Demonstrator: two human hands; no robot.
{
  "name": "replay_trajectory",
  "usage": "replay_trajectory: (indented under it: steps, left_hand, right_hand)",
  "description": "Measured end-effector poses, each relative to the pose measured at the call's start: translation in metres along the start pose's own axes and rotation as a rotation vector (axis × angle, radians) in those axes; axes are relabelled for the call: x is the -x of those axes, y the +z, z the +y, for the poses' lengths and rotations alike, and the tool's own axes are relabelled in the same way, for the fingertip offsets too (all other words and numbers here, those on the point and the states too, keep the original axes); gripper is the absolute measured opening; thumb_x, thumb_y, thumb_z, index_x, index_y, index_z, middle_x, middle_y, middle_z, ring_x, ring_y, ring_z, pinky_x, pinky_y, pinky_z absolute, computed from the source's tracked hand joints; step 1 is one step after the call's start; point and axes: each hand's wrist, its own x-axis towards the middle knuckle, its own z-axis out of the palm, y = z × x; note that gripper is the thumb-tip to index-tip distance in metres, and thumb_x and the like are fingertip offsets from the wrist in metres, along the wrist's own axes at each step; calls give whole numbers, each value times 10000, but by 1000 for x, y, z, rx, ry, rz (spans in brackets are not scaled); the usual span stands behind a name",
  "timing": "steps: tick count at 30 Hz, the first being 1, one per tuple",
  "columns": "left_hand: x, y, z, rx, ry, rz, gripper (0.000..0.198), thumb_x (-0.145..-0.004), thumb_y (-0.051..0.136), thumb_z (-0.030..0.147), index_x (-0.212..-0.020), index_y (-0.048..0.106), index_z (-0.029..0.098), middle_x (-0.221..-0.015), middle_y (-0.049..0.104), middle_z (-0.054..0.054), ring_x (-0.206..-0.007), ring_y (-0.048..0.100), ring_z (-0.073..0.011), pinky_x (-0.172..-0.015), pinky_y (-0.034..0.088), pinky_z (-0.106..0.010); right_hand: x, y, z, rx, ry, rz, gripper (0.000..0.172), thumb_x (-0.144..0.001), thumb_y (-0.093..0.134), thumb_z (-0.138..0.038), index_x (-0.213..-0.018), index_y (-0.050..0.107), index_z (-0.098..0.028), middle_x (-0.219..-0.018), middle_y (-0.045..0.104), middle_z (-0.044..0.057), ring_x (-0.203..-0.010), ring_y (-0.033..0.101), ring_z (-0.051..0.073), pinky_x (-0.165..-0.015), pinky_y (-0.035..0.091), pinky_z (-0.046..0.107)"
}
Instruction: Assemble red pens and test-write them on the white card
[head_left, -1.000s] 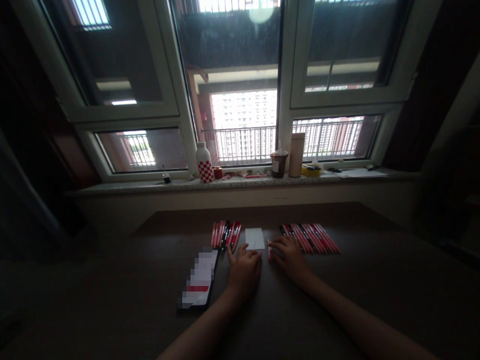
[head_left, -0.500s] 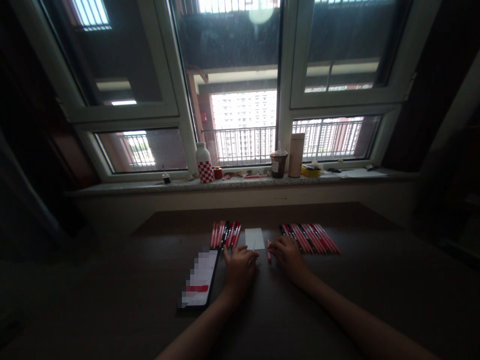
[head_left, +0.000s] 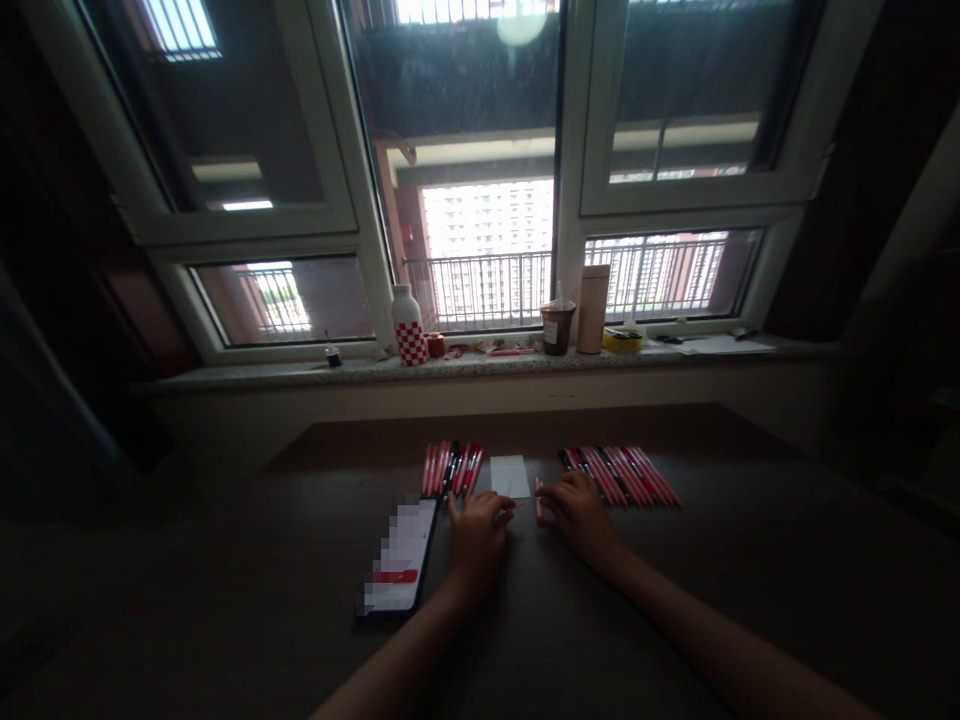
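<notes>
At the table's middle my left hand (head_left: 481, 525) is closed in a pinch on a thin light stick (head_left: 519, 503), like a pen refill, too small to make out fully. The stick points right. Close by, my right hand (head_left: 581, 512) grips a short pink pen (head_left: 539, 505), which stands nearly lengthwise to me between the hands. A small white paper (head_left: 510, 476) lies just beyond my left fingers. To the left is a row of red, pink and black pens (head_left: 452, 468); a longer row of similar pens (head_left: 626, 475) lies past my right hand.
A phone (head_left: 401, 555) with a lit, partly blurred screen lies left of my left forearm. On the windowsill (head_left: 480, 370) stand a checkered bottle (head_left: 409, 328), a drink cup (head_left: 556, 328), a tall beige tumbler (head_left: 592, 310) and a yellow tape roll (head_left: 622, 341).
The thin stick in my left hand has tipped from pointing up over the paper to pointing right, towards the pink pen. My right hand has hardly moved.
</notes>
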Motion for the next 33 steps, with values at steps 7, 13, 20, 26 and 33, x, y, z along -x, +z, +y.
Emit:
replay_trajectory:
  steps: [7, 13, 20, 26, 33]
  left_hand:
    - [1, -1, 1, -41, 10, 46, 201, -882, 455, 283, -900, 656, 295, -1008, 658, 0, -1041, 559, -209, -1078, 100, -607]
    - [1, -1, 1, -22, 16, 42, 207, -886, 451, 286, -914, 656, 288, -986, 662, -6, -1026, 561, -208, -1078, 96, -605]
    - [1, -1, 1, -22, 29, 53, 201, -885, 461, 326, -901, 659, 291, -1004, 672, 1, -1023, 568, -207, -1079, 84, -615]
    - [1, -2, 1, 21, 29, 41, 190, -879, 475, 334, -900, 659, 290, -1012, 676, -5, -1038, 559, -208, -1088, 46, -603]
    - [0, -2, 2, 26, 27, 40, 186, -875, 486, 337, -890, 667, 296, -998, 676, 1, -1037, 563, -206, -1086, 26, -602]
  right_hand:
    - [-1, -2, -6, -30, -63, 4, 211, -880, 470, -144, -929, 658, -226, -898, 664, 61, -915, 546, 225, -910, 369, 446]
    - [-1, -3, -9, -2, -62, -9, 190, -886, 459, -132, -913, 633, -203, -910, 658, 61, -938, 561, 216, -992, 305, 479]
    - [0, -2, -7, 34, -94, -28, 165, -882, 493, -161, -936, 629, -237, -932, 657, 33, -982, 522, 224, -979, 307, 451]
    - [0, -1, -7, 51, -91, -33, 144, -886, 503, -181, -925, 631, -234, -908, 646, 33, -967, 514, 226, -994, 286, 458]
    - [0, 0, -5, 44, -102, -48, 142, -888, 499, -186, -928, 626, -234, -906, 642, 33, -957, 520, 227, -1006, 275, 476]
